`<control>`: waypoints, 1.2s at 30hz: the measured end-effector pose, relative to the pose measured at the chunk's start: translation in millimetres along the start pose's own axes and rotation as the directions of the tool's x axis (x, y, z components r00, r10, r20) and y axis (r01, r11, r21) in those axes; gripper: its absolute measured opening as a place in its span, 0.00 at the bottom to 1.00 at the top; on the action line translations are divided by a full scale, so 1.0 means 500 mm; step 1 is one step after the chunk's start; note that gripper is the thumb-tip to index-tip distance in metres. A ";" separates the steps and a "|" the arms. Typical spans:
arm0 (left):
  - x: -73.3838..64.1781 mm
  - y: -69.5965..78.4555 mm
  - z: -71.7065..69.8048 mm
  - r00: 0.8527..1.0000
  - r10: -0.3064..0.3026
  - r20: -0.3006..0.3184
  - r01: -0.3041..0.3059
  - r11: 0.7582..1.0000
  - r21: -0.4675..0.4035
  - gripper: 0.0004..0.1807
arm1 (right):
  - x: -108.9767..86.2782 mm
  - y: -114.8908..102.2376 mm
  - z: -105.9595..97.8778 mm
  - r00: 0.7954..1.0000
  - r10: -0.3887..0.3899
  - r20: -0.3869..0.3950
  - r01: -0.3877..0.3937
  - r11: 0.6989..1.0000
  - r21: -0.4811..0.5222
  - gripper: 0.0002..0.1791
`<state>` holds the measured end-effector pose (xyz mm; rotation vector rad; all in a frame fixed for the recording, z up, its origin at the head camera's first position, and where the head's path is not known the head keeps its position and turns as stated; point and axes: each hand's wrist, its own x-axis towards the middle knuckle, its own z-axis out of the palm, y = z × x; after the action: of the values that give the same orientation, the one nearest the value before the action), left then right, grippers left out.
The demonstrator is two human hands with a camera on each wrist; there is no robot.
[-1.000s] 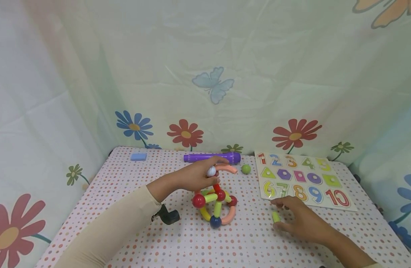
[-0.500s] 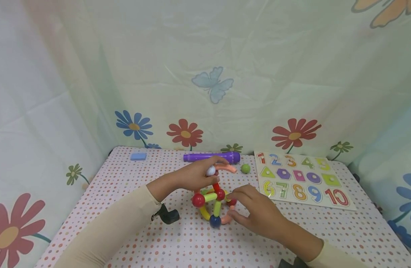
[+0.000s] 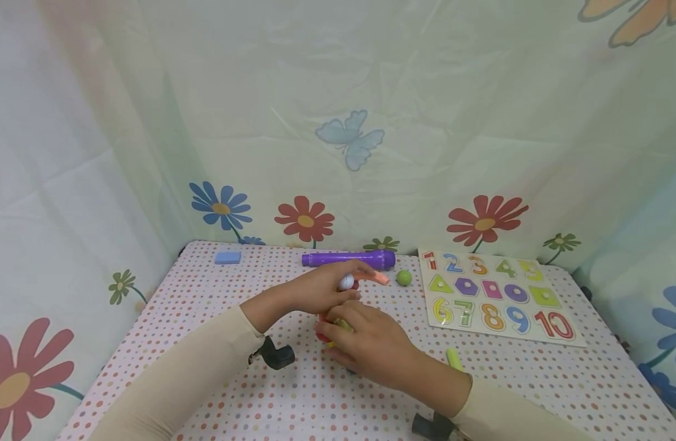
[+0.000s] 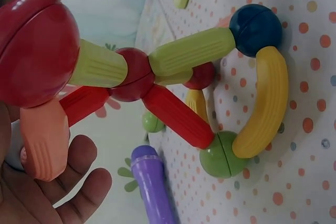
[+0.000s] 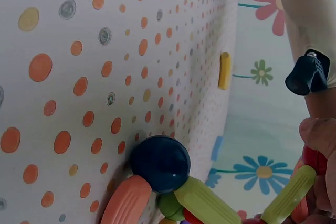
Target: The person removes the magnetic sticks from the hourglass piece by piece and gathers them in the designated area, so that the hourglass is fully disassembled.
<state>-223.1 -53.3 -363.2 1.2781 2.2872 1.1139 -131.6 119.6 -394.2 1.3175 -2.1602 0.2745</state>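
Observation:
A ball-and-stick building toy model [image 4: 131, 74] stands on the dotted table, joined from coloured balls with straight and curved sticks. My left hand [image 3: 318, 288] grips its top around a white ball [image 3: 345, 282], from which a peach curved stick [image 3: 380, 278] juts rightward. Reaching across the front, my right hand [image 3: 376, 346] covers most of the model in the head view. In the right wrist view its fingers hold a red ball [image 5: 314, 158] with a green stick [image 5: 289, 195] attached. The lower blue ball [image 5: 160, 163] rests near the tabletop.
A loose green stick [image 3: 455, 358] lies beyond my right wrist. Behind are a purple microphone-like toy [image 3: 349, 260], a green ball [image 3: 404, 278] and a blue block [image 3: 228, 258]. At the right lies a number puzzle board [image 3: 497, 297]. A yellow stick [image 5: 224, 71] shows in the right wrist view.
My right hand has moved left from beside the loose green stick to the model and now holds it. The green stick stays on the table. My left hand keeps its place.

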 end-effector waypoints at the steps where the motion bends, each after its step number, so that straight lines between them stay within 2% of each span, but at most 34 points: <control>1: -0.001 0.001 -0.001 1.000 -0.016 -0.004 0.016 1.000 0.012 0.24 | 0.001 -0.001 0.001 1.000 -0.004 0.002 0.004 1.000 -0.006 0.26; 6: -0.003 0.006 -0.004 0.994 -0.111 -0.023 0.113 0.990 0.087 0.21 | 0.003 -0.005 0.006 1.000 -0.007 -0.001 0.007 0.999 -0.034 0.20; 10: -0.003 0.007 -0.004 0.993 -0.115 -0.021 0.116 0.988 0.099 0.19 | 0.005 -0.007 0.008 1.000 -0.002 0.004 0.003 0.998 -0.055 0.15; 15: -0.004 0.004 -0.003 0.991 -0.129 -0.019 0.130 0.987 0.094 0.19 | 0.001 -0.008 0.007 1.000 -0.003 0.008 0.004 0.998 -0.063 0.14; 21: -0.006 -0.001 -0.003 0.987 -0.158 -0.029 0.159 0.984 0.076 0.21 | -0.011 -0.007 0.002 0.997 -0.003 -0.079 -0.002 0.998 -0.064 0.14; 27: -0.015 0.000 -0.006 0.983 -0.182 -0.023 0.182 0.983 0.004 0.20 | -0.035 -0.002 -0.018 0.996 0.034 -0.087 -0.037 0.999 -0.036 0.21; 31: -0.025 -0.002 -0.011 0.977 -0.211 -0.033 0.211 0.977 0.021 0.20 | -0.051 0.007 -0.031 0.993 0.047 -0.111 -0.047 0.999 -0.001 0.18; 36: -0.038 -0.005 -0.017 0.980 -0.199 -0.022 0.199 0.980 -0.004 0.24 | -0.072 0.019 -0.047 0.985 0.102 -0.139 -0.101 0.995 0.015 0.16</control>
<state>-219.1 -73.8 -361.7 1.0141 2.3685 1.0645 -118.9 161.6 -394.8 1.1581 -2.1131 0.4041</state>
